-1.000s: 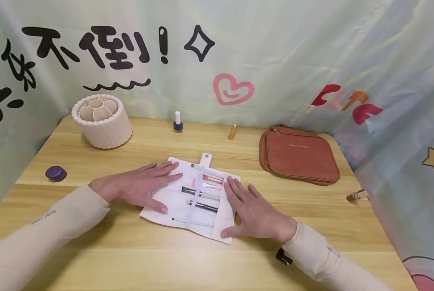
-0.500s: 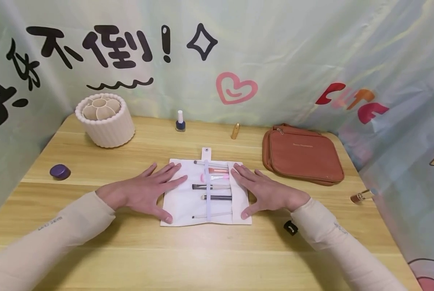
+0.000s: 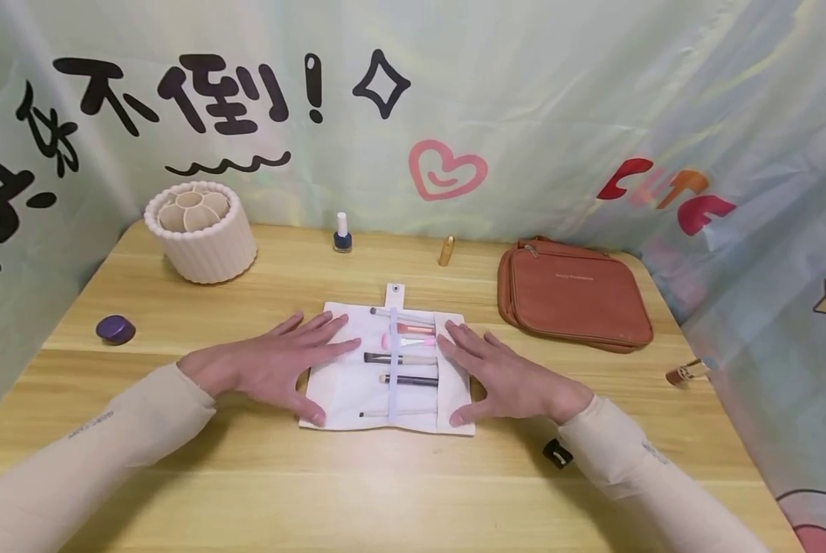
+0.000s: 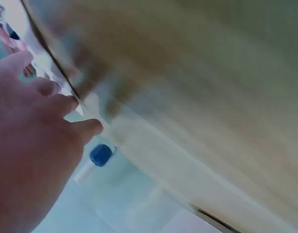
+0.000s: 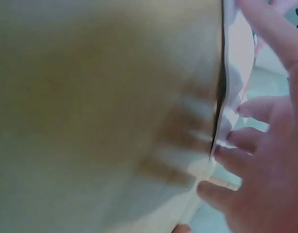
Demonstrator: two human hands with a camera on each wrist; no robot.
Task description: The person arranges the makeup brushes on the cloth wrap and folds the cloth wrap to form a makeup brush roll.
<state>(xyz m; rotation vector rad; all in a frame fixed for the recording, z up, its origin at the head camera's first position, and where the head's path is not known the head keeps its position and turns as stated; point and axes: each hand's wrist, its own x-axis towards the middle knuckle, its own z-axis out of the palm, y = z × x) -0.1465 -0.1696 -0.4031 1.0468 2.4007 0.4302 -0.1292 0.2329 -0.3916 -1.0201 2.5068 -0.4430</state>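
A white fabric brush roll lies unfolded on the wooden table, its snap tab pointing away. Several makeup brushes sit side by side in it under a pale strap, their handles tucked into the right-hand flap. My left hand spreads its fingers over the roll's left edge, thumb at the near left corner. Across from it my right hand rests with straight fingers on the right flap, thumb near the front corner. Both wrist views show the fingers extended along the roll's edge.
Along the back stand a cream ribbed holder, a nail polish bottle and a gold tube. A brown zip case lies back right. A purple round jar, a lip gloss tube and a black clip lie around.
The brush roll has turned from a slant to nearly square and shifted slightly right, both hands moving with it. Over the last half second it has barely moved.
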